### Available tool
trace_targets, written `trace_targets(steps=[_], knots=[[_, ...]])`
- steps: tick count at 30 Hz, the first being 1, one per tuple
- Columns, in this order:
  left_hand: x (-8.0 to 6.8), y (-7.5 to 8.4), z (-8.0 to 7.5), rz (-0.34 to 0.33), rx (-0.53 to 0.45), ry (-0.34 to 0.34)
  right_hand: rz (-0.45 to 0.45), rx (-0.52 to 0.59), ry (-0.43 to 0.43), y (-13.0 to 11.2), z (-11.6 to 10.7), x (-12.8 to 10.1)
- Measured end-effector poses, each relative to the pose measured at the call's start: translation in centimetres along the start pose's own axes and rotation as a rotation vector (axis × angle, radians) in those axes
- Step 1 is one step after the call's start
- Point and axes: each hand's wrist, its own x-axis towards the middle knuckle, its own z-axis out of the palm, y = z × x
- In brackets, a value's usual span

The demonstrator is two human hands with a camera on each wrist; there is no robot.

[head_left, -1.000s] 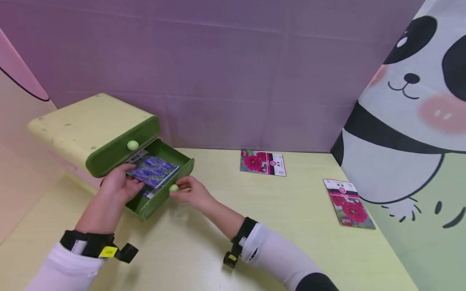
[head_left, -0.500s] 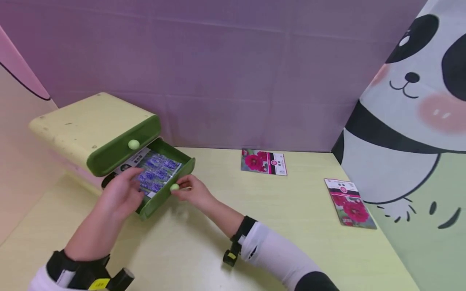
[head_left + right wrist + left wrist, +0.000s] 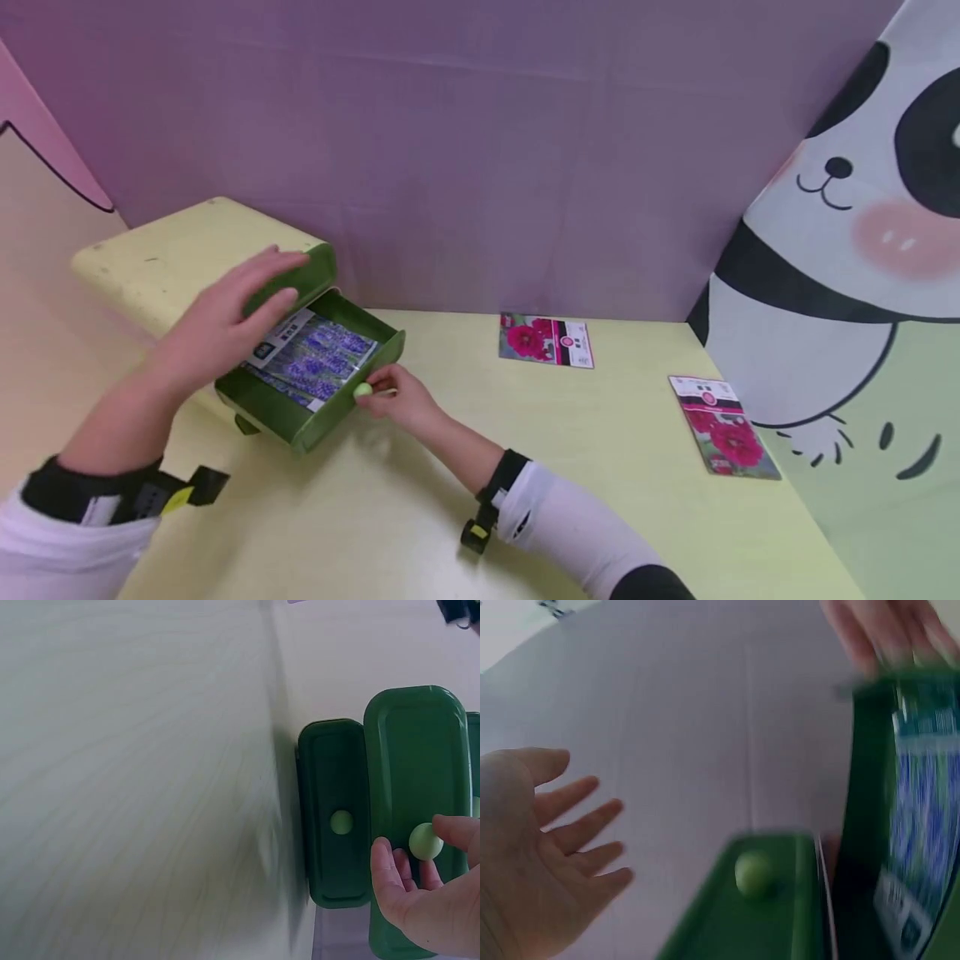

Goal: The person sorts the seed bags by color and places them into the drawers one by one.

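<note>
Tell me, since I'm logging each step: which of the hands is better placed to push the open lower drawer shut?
Probably the right hand: it pinches the pale knob of the open lower drawer. The left hand is open above the upper drawer.

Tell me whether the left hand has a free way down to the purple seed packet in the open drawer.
Probably yes. The left hand hovers open just above the open drawer, and the purple seed packet lies uncovered on top. The right hand pinches only the knob at the front, clear of that path.
</note>
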Motion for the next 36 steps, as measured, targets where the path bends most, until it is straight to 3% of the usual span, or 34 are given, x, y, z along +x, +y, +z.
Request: trace_targets(steps=[4,9,15,18,26,36], knots=[[2.0,-3.2,-2.6,-0.007,0.133,0.033,-0.006,-0.011,-0.009,-0.1,0.0,-0.2],[3.4,-6.0,-4.6,-0.09,0.111,0.01,0.003,0.009,0.005,0.0,0.1,-0.1],[4.3,-8.6,-5.3,-0.047,0.285,-0.098,0.004,0.011,0.009,0.1,0.2,0.1],[4.3,-9.6,-5.5,-0.08,0.325,-0.166,0.005,0.019,0.012,0.1,0.2,0.1],[4.9,-10.3,-5.7,-0.176,0.409,-0.32,-0.026,-0.014,0.015,-0.1,0.2,0.0],[4.5,-10.2,-6.1,-0.189,0.414,-0.343,-0.062,-0.085,0.013,-2.6,1.8,2.1]])
